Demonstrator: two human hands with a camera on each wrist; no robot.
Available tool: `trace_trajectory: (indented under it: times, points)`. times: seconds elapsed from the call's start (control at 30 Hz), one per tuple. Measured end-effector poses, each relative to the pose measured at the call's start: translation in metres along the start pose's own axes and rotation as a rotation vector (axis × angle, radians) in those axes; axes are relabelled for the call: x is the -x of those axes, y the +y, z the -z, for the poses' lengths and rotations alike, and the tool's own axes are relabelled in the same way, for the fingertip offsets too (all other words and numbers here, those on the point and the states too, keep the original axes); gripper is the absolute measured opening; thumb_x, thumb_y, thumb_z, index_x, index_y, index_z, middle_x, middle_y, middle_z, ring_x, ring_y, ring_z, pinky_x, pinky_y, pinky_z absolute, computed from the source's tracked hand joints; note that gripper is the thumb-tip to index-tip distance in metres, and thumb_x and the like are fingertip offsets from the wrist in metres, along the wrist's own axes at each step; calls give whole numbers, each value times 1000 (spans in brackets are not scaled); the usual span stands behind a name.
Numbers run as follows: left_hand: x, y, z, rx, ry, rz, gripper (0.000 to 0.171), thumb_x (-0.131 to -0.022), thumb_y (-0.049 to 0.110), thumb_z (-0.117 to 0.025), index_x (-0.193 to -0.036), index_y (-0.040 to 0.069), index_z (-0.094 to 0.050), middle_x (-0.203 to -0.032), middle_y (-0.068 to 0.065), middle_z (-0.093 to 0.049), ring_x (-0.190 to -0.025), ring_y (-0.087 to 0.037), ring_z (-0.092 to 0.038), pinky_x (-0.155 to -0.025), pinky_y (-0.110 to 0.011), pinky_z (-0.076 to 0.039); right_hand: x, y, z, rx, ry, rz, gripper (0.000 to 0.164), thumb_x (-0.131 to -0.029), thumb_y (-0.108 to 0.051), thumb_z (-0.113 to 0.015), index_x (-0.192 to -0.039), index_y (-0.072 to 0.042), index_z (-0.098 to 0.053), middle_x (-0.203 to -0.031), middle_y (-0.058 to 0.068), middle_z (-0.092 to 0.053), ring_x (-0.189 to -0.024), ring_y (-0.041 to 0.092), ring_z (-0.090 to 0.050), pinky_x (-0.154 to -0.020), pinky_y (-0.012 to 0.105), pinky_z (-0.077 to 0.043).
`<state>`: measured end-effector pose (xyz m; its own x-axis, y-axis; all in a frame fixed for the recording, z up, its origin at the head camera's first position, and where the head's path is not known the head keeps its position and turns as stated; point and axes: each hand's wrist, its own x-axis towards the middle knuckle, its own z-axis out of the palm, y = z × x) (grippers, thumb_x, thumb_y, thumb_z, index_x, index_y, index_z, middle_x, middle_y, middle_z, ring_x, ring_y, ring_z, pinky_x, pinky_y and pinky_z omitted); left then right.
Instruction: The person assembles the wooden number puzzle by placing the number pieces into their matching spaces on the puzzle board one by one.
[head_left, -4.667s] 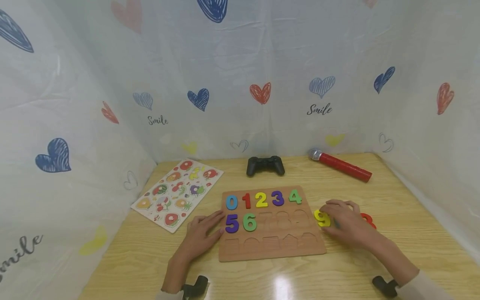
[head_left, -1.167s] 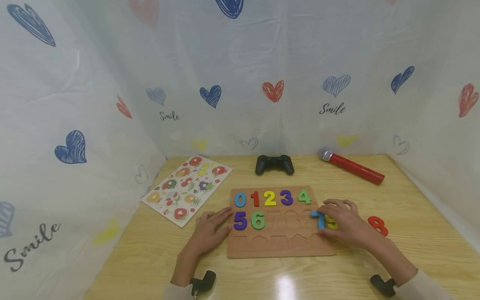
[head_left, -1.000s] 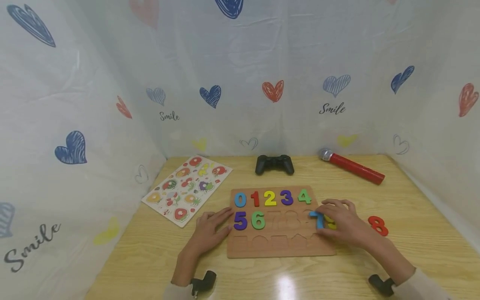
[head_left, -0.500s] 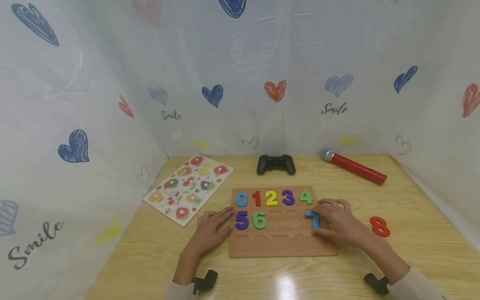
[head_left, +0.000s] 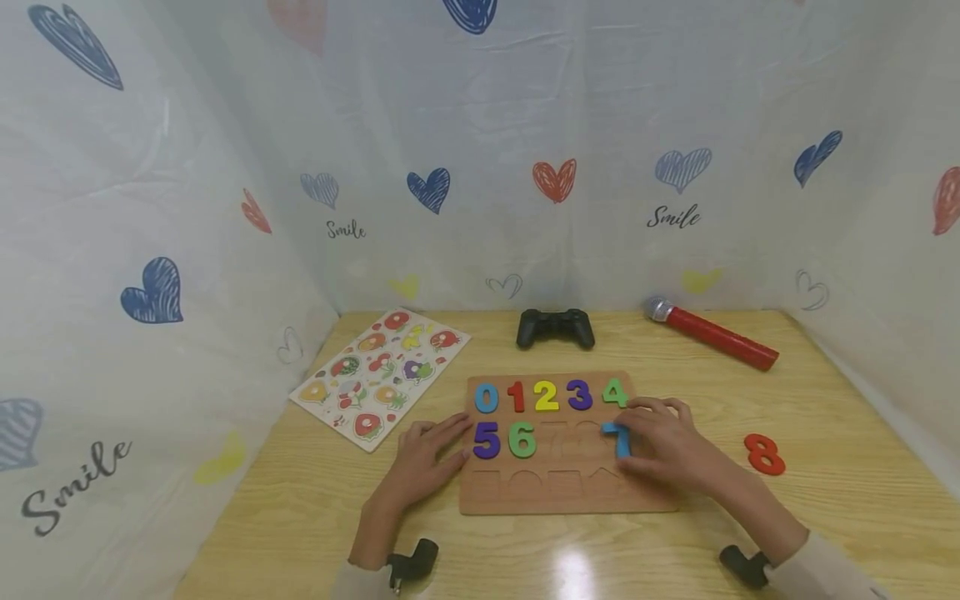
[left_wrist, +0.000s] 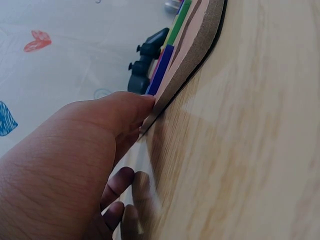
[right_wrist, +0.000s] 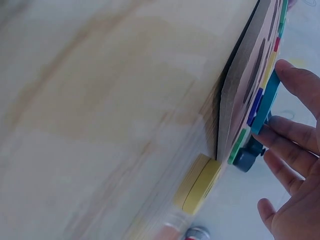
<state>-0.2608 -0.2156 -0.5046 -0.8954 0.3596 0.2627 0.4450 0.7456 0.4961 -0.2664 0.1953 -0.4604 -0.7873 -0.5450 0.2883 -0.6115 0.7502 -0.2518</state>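
In the head view my right hand [head_left: 667, 442] pinches a blue number 7 [head_left: 621, 442] between thumb and fingers, over the right part of the wooden number board [head_left: 540, 497]. The right wrist view shows the 7 [right_wrist: 267, 102] standing a little above the board's face. My left hand [head_left: 423, 465] rests at the board's left edge, fingertips and thumb right at the rim beside the purple 5 [head_left: 486, 440]. The row 0 to 4 and the green 6 [head_left: 522, 439] sit in the board. A yellow piece [right_wrist: 197, 185] lies on the table by its right edge, hidden by my right hand in the head view.
A red number 8 [head_left: 764, 455] lies on the table, right of my hand. Behind the board are a black game controller [head_left: 555, 328] and a red microphone [head_left: 716, 335]. A fruit picture board [head_left: 378, 379] lies at the back left. Heart-printed curtains surround the table [head_left: 315, 517].
From holding a spot over the yellow 9 beside the board, my right hand has taken the blue 7 and carried it left over the second row. My left hand stays at the board's edge.
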Motion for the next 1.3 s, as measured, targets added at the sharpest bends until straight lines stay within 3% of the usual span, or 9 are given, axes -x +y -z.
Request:
trace_trajectory:
  times: [0.23,0.73,1.3]
  points:
    - [-1,1,-1,-13,30,-22,50,-98,39,-63,-143,20,-58,-151,4,-50,-111,-23,-44,-88,-48,-29,-5,-5,-1,4,16,29,45,-80,-36,-85,-116,-13,-71,-115,-1,-70,-122,35,-50,-97,63,-23]
    - [-2,1,2,-12,-11,3,51,-98,42,-60,-145,21,-56,-153,7,-47,-116,-23,-42,-92,-50,-28,-16,-15,-7,-11,-11,40,47,-82,-38,-83,-120,-13,-70,-119,-2,-69,-126,32,-48,-99,62,-21]
    - [0,4,0,-25,-4,3,49,-99,40,-60,-143,20,-57,-152,5,-48,-117,-25,-43,-91,-49,-29,-28,-27,-19,-51,-21,54,47,-85,-36,-80,-124,-12,-69,-124,1,-68,-129,34,-47,-102,60,-19]
